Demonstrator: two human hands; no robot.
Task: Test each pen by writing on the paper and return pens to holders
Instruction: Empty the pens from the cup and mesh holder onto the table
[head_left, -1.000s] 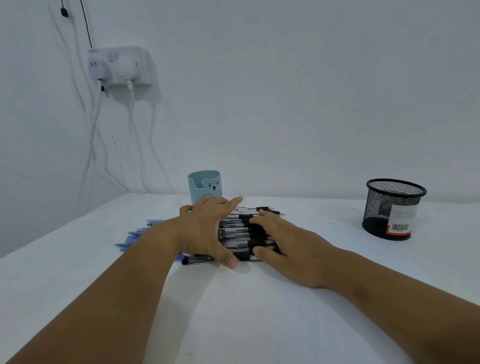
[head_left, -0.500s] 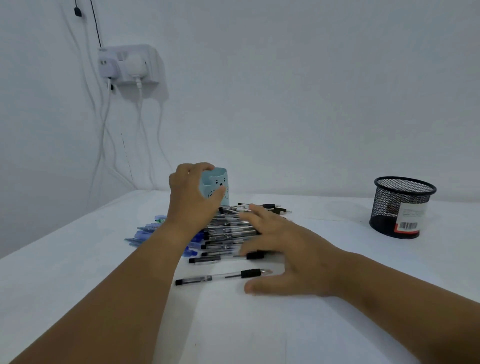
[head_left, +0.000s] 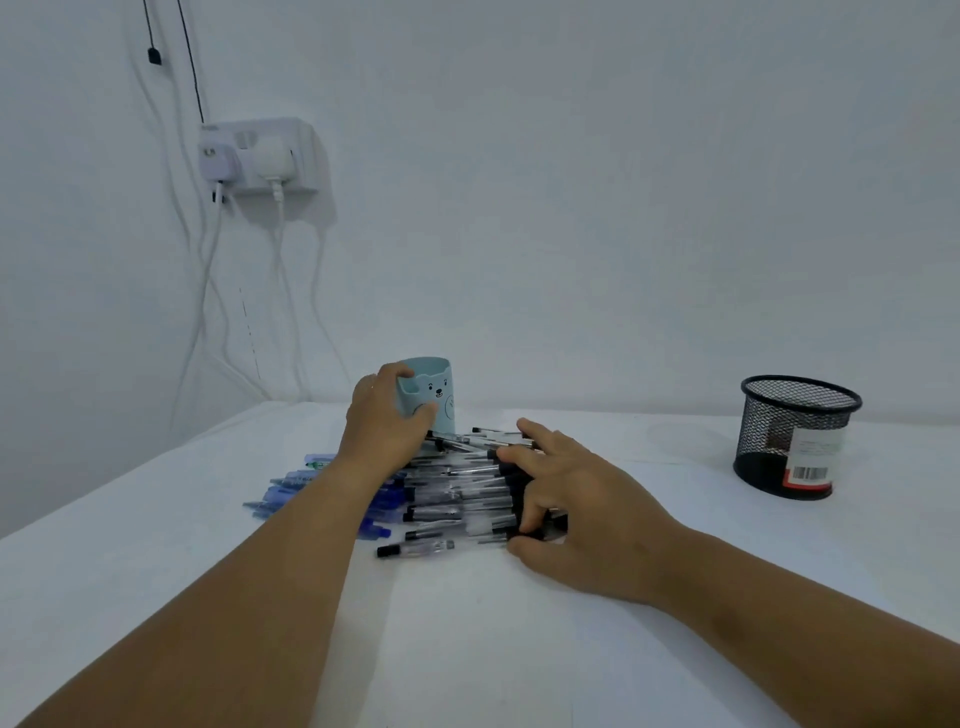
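Pens (head_left: 457, 493) lie heaped mid-worktop (head_left: 156, 545), long axes running left–right, black tips toward the right hand (head_left: 582, 499), whose grip closes on the nearest pens' ends. The left hand (head_left: 384, 421) clasps the blue holder (head_left: 436, 397) just behind the heap — the mesh holder (head_left: 795, 436) stands well apart, on the right. No paper shows.
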